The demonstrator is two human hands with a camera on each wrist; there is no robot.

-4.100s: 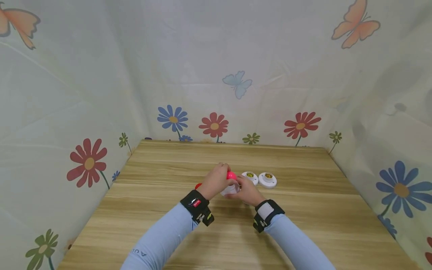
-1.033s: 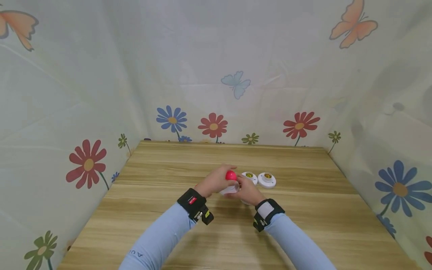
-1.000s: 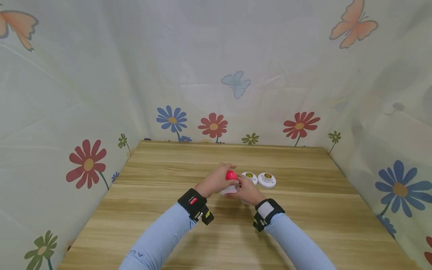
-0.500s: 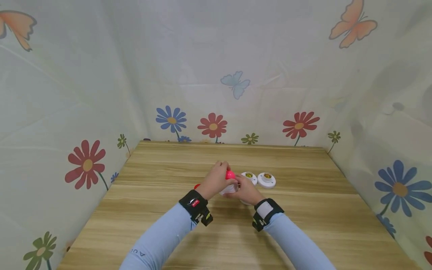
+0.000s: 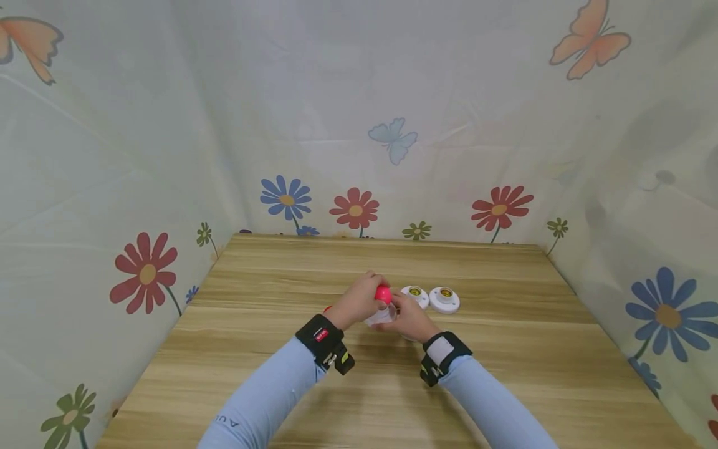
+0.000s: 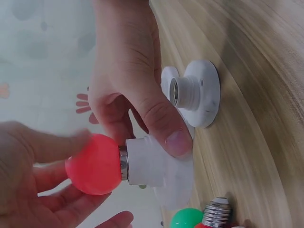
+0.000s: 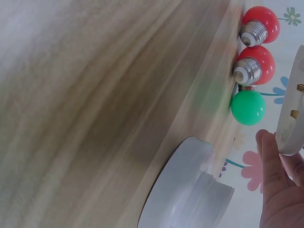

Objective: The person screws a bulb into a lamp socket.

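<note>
- Grip: my left hand is clamped on the pink-red bulb, thumb and fingers about the globe; my right hand is clamped round the white socket.
- Position: bulb and socket held up off the table, about midway between its left and right edges. Band of silver base shows outside the collar.
- Risk, my judgement: cross-threading if the two tilt against each other; a slip if my fingertips lose the smooth globe; socket turning along if my right hand slackens.
- Containers: white socket appears to have the base partly in it. Low socket, by my right hand: mouth hidden. Middle socket and outer socket, toward the right edge: no bulb in either.
- Loose, toward the left edge: upper red bulb, lower red bulb, green bulb.
- Past the far edge: flowered curtain.
</note>
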